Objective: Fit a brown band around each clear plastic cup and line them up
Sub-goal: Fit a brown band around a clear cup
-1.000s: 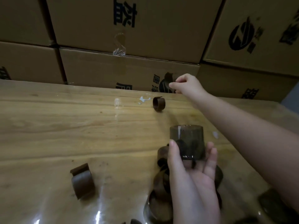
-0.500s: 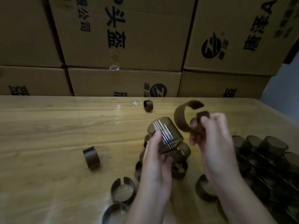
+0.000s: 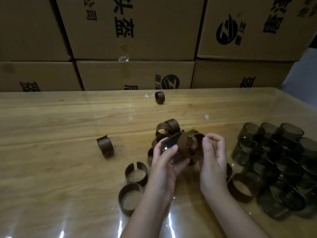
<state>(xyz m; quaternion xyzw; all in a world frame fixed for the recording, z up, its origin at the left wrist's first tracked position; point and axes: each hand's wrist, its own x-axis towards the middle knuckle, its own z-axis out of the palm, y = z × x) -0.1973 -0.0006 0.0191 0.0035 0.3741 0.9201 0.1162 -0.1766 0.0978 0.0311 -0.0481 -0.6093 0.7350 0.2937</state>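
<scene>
A clear smoky plastic cup (image 3: 171,142) is gripped on its side by the curled fingers of the left hand (image 3: 164,164), above the pale wooden table (image 3: 51,152). A brown split band (image 3: 185,146) is laid partly around the cup, and its end is pinched by the right hand (image 3: 212,160). Other loose brown bands (image 3: 136,172) are lying below the hands. More smoky cups (image 3: 274,160) are grouped at the right.

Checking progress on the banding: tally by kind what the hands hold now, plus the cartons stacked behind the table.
cup, gripped by left hand: 1
band, pinched by right hand: 1
cartons: 6
Total: 8
</scene>
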